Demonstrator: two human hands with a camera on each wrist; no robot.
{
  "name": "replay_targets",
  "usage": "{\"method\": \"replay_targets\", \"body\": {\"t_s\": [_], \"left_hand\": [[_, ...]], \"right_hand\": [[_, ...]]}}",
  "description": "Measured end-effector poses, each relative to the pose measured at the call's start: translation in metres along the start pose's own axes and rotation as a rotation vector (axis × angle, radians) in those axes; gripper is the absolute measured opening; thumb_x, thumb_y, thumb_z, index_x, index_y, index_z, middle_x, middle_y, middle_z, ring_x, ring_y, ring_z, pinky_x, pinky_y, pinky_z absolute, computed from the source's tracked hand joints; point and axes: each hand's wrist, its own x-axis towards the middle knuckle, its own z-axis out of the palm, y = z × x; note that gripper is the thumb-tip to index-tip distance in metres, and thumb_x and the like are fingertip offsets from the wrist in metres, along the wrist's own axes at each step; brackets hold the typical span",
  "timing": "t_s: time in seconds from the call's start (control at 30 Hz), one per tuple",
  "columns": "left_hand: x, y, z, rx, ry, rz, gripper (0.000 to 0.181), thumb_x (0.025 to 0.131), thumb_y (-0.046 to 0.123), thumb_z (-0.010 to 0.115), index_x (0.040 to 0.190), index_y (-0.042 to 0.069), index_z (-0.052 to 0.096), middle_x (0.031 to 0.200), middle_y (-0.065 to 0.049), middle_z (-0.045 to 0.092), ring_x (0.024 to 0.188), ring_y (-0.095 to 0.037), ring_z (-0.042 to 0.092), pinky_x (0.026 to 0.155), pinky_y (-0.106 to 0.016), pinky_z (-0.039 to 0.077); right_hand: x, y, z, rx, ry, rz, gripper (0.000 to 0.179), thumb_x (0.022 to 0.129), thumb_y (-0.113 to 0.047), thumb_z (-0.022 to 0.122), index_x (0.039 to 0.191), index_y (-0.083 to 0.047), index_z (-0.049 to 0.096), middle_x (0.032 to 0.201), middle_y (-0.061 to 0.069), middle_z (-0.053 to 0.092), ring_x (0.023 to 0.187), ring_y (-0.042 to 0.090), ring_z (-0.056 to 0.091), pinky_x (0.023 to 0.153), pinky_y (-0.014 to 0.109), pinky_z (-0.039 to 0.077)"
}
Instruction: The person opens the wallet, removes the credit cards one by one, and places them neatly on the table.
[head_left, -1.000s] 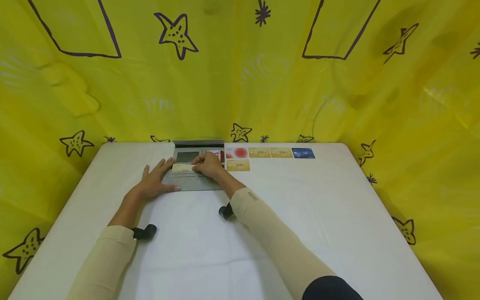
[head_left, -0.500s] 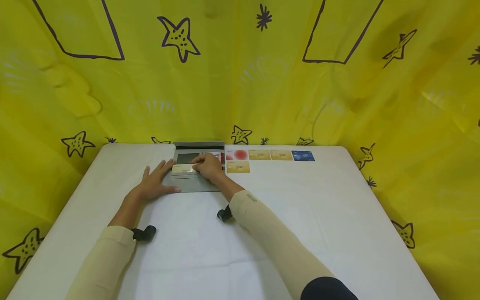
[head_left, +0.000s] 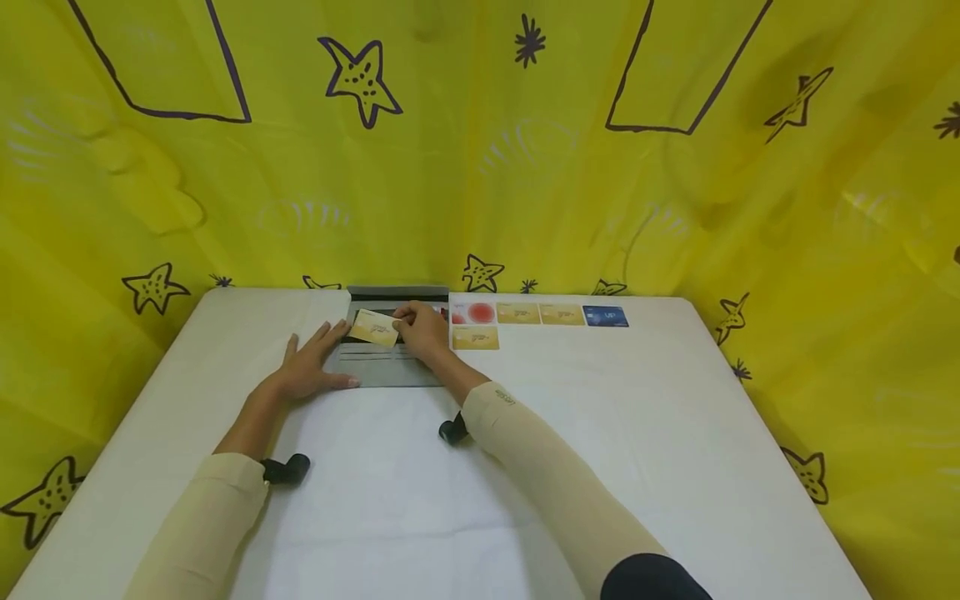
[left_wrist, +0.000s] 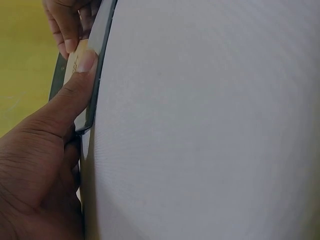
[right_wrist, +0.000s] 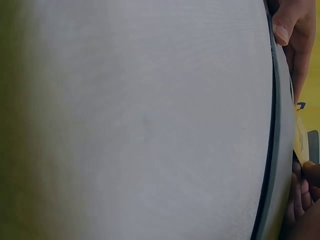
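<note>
A grey wallet (head_left: 382,373) lies unfolded at the back of the white table, its card slots showing. My right hand (head_left: 423,335) pinches a gold card (head_left: 373,327) by its right end, holding it tilted above the slots. Part of the wallet's right side is hidden by that hand. With fingers spread, my left hand (head_left: 306,368) rests along the wallet's left edge, and its thumb (left_wrist: 86,61) presses the near left corner. The right wrist view catches the gold card (right_wrist: 300,137) beyond the wallet's edge.
Right of the wallet, a row holds a red-and-white card (head_left: 474,312), two gold cards (head_left: 517,312) and a blue card (head_left: 606,316). Another gold card (head_left: 476,337) lies just below the row. A yellow curtain (head_left: 450,192) hangs right behind the table (head_left: 585,433).
The gold card has come up from the wallet's lower slots, now showing its whole face, tilted. My right hand moved slightly with it; my left hand stays put.
</note>
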Motion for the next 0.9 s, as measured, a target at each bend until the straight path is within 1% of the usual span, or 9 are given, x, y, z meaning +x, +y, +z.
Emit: {"method": "replay_targets", "body": {"t_s": [0.17,0.27,0.4,0.53,0.6,0.7,0.8,0.9], "left_hand": [[0.0,0.0,0.003,0.0,0.0,-0.001,0.106,0.09,0.044,0.082,0.167,0.005,0.02,0.173,-0.023,0.014,0.159,-0.045,0.002,0.118,-0.068,-0.018],[0.001,-0.001,0.003,0.006,0.004,-0.001,0.107,0.09,0.044,0.082,0.167,0.004,0.02,0.173,-0.023,0.014,0.159,-0.045,0.002,0.118,-0.068,-0.018],[0.001,-0.001,0.003,0.014,0.002,-0.007,0.107,0.091,0.044,0.083,0.167,0.005,0.02,0.173,-0.023,0.014,0.159,-0.045,0.002,0.118,-0.068,-0.017],[0.0,-0.002,0.005,0.013,-0.001,-0.017,0.107,0.09,0.044,0.083,0.168,0.005,0.019,0.173,-0.022,0.014,0.159,-0.046,0.002,0.118,-0.068,-0.018],[0.0,-0.003,0.006,0.018,-0.003,-0.02,0.107,0.09,0.045,0.082,0.168,0.006,0.019,0.173,-0.022,0.014,0.159,-0.045,0.002,0.118,-0.068,-0.018],[0.0,-0.004,0.006,0.022,-0.003,-0.02,0.107,0.091,0.046,0.082,0.168,0.006,0.019,0.173,-0.022,0.013,0.159,-0.045,0.002,0.118,-0.068,-0.018],[0.0,-0.002,0.004,0.024,-0.003,-0.009,0.107,0.091,0.046,0.081,0.168,0.005,0.019,0.173,-0.022,0.013,0.159,-0.045,0.002,0.118,-0.069,-0.017],[0.0,-0.001,0.002,0.024,-0.004,0.002,0.105,0.092,0.045,0.081,0.167,0.004,0.019,0.173,-0.022,0.013,0.159,-0.045,0.002,0.118,-0.07,-0.017]], "right_hand": [[0.001,0.002,-0.001,0.028,-0.003,0.01,0.01,0.103,-0.013,0.07,0.11,-0.01,0.077,0.088,-0.001,0.07,0.07,0.012,0.061,0.063,0.025,0.048],[0.001,0.002,0.0,0.03,-0.004,0.003,0.012,0.102,-0.012,0.071,0.111,-0.007,0.078,0.09,0.001,0.07,0.074,0.011,0.059,0.065,0.023,0.048],[-0.002,0.0,0.001,0.037,-0.007,-0.007,0.015,0.101,-0.011,0.072,0.112,-0.004,0.079,0.094,0.004,0.071,0.079,0.013,0.059,0.066,0.023,0.048],[-0.006,-0.002,0.003,0.041,-0.006,0.006,0.016,0.099,-0.012,0.076,0.112,-0.003,0.079,0.095,0.006,0.071,0.081,0.014,0.06,0.067,0.023,0.049],[-0.007,-0.002,0.004,0.054,-0.012,0.023,0.022,0.094,-0.014,0.082,0.112,-0.003,0.079,0.094,0.006,0.07,0.08,0.013,0.059,0.067,0.022,0.048],[-0.007,-0.003,0.006,0.067,-0.039,0.043,0.039,0.084,-0.016,0.092,0.117,0.0,0.077,0.096,0.005,0.069,0.082,0.012,0.058,0.07,0.022,0.05],[-0.007,-0.005,0.008,0.043,-0.069,0.047,0.054,0.077,-0.017,0.097,0.123,0.0,0.074,0.107,0.008,0.071,0.09,0.015,0.06,0.076,0.026,0.053],[-0.008,-0.008,0.007,-0.01,-0.082,0.028,0.06,0.075,-0.017,0.099,0.127,0.0,0.073,0.118,0.011,0.071,0.098,0.018,0.062,0.084,0.029,0.054]]}}
